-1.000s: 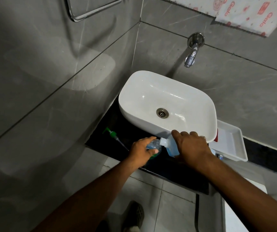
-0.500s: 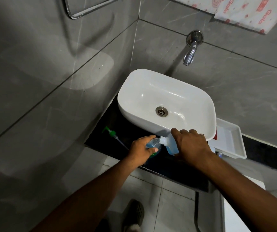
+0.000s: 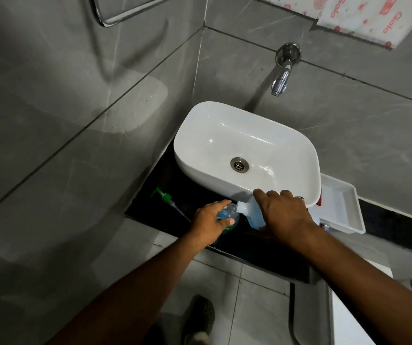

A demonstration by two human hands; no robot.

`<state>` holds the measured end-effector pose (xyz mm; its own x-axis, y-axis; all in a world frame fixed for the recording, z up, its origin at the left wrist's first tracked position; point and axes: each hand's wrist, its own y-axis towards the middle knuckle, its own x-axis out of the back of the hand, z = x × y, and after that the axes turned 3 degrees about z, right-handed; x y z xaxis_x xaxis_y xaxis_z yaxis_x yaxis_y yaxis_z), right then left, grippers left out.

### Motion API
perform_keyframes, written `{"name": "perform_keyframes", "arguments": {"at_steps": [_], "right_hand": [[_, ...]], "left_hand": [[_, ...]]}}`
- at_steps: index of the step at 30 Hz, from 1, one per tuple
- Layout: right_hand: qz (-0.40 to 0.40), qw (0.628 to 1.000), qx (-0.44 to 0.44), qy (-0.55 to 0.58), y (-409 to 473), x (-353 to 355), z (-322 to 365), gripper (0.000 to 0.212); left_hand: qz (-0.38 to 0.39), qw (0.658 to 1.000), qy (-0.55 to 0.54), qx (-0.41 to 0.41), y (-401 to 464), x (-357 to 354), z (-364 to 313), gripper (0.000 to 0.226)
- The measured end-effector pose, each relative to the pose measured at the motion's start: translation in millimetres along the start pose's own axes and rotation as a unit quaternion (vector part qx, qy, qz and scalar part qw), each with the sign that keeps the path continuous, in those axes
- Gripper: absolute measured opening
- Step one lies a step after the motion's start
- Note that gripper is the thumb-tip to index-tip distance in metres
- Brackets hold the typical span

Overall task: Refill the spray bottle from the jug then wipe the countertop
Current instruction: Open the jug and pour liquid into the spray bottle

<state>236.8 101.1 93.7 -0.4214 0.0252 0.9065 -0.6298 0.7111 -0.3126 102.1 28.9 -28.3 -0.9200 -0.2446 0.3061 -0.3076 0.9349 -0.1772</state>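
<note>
On the black countertop (image 3: 190, 195), in front of the white basin, my left hand (image 3: 209, 221) grips a small clear spray bottle (image 3: 228, 215) holding blue liquid. My right hand (image 3: 283, 214) holds a translucent jug (image 3: 252, 212) of blue liquid, tipped to the left. The jug's white threaded spout touches the bottle's open neck. Most of the jug is hidden under my right hand. The bottle's green pump head with its dip tube (image 3: 168, 199) lies on the counter to the left, apart from the bottle.
A white basin (image 3: 247, 135) fills the back of the counter under a chrome wall tap (image 3: 283, 75). A white plastic tray (image 3: 341, 207) sits at the right. Grey tiled walls close in at the left and behind. The floor and my shoe (image 3: 198, 319) lie below.
The hands, the bottle and the jug keep the same pose. Only the camera view has shifted slightly.
</note>
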Motion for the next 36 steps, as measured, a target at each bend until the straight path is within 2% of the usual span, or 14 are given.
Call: {"name": "perform_keyframes", "arguments": {"at_steps": [36], "right_hand": [[0.002,1.000,0.001,-0.013,2.1,1.5,1.3,0.072]], "left_hand": [[0.008,1.000,0.000,0.007,0.2,1.0,-0.5,0.054]]}}
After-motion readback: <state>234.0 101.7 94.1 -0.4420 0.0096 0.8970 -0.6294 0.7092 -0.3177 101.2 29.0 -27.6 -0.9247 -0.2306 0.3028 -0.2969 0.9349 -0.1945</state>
